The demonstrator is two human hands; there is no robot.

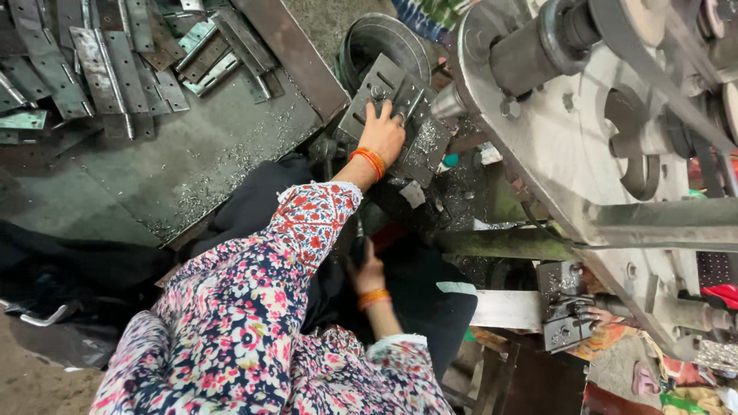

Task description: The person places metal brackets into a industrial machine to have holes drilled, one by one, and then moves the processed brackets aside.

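Heaped hinges (115,54) on a grey table (192,161), far left of the machine (584,154). Metal shavings (231,173) scattered on the table nearer it. Left hand (382,132) pressed flat on a slotted plate (400,115) right against the machine's left edge, fingers spread and touching, not clenched. Right hand (369,270) low below the plate, left of the machine's base, partly hidden in dark cloth (430,284); finger state impossible to tell. Orange bangles (370,160) on both wrists.
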